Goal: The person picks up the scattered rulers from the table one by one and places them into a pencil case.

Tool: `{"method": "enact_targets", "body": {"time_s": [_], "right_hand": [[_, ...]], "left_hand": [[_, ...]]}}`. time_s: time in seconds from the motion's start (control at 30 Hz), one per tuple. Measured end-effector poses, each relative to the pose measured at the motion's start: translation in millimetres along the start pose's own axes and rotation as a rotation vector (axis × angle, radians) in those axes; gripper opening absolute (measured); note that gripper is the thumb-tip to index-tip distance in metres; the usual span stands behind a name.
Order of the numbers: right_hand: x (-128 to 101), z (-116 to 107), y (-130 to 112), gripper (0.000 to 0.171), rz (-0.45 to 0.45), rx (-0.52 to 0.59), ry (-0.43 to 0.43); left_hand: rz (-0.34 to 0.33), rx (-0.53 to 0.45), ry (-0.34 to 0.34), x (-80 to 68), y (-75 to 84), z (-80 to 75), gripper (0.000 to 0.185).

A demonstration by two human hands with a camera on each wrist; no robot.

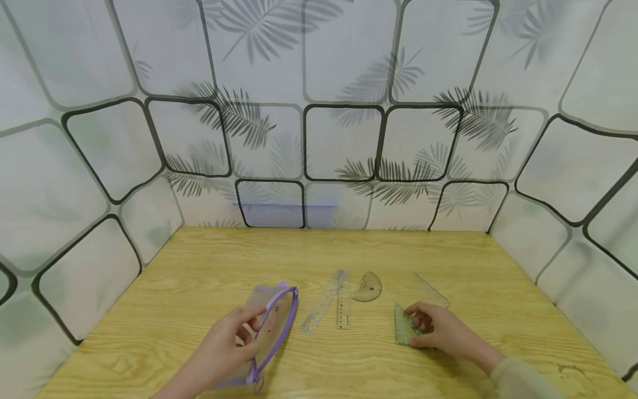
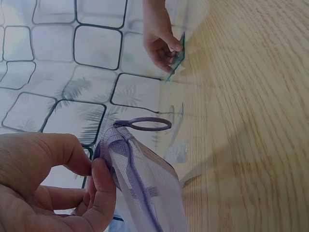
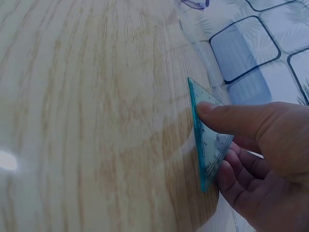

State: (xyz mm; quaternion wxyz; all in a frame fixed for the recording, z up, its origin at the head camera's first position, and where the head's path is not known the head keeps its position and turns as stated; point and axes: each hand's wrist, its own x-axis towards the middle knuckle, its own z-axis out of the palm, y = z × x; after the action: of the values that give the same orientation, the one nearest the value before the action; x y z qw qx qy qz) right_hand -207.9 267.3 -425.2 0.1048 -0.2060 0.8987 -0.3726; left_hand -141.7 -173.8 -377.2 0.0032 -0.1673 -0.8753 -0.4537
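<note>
My left hand pinches the edge of a see-through mesh zip pouch with purple trim. The pouch's mouth gapes toward the right, and a purple ring-shaped zip pull hangs at its near end. To the right, my right hand grips a green transparent set square. In the right wrist view the thumb lies on the flat face of the set square, with the other fingers behind it. Its long edge is close over the wooden table.
Between the hands lie a clear straight ruler, a slanted clear stencil ruler crossing it at the top, and a clear protractor. Beyond the right hand lies a clear set square. Patterned sheets wall the table's back and sides.
</note>
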Motion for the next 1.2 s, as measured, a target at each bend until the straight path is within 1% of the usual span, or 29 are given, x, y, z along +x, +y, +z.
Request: {"method": "enact_targets", "body": {"time_s": [0.33,0.6,0.77,0.9,1.1,1.2], "right_hand": [[0.4,-2.6,0.9,0.052,-0.019,-0.017,-0.029],[1.1,-6.0,-0.5,0.044,-0.071,-0.022,-0.049],[2.5,-6.2,-0.7,0.041,-0.075,-0.018,-0.050],[5.4,-5.8,-1.9,0.037,-0.075,0.008,-0.047],[8.4,-6.0,-5.8,0.035,-0.094,0.061,-0.055],[9.7,-5.7,-8.0,0.036,-0.077,0.087,-0.056]], "left_hand": [[0.009,0.016,-0.011,0.4,-0.7,0.0,0.055],[-0.017,0.000,-0.015,-0.2,0.5,0.1,0.059],[-0.023,0.003,-0.032,0.1,0.6,-0.2,0.058],[-0.029,0.000,-0.045,-0.2,0.1,-0.5,0.057],[-0.027,0.011,-0.039,-0.6,0.7,-0.4,0.057],[-0.034,0.025,-0.037,-0.6,1.0,-0.3,0.057]]}}
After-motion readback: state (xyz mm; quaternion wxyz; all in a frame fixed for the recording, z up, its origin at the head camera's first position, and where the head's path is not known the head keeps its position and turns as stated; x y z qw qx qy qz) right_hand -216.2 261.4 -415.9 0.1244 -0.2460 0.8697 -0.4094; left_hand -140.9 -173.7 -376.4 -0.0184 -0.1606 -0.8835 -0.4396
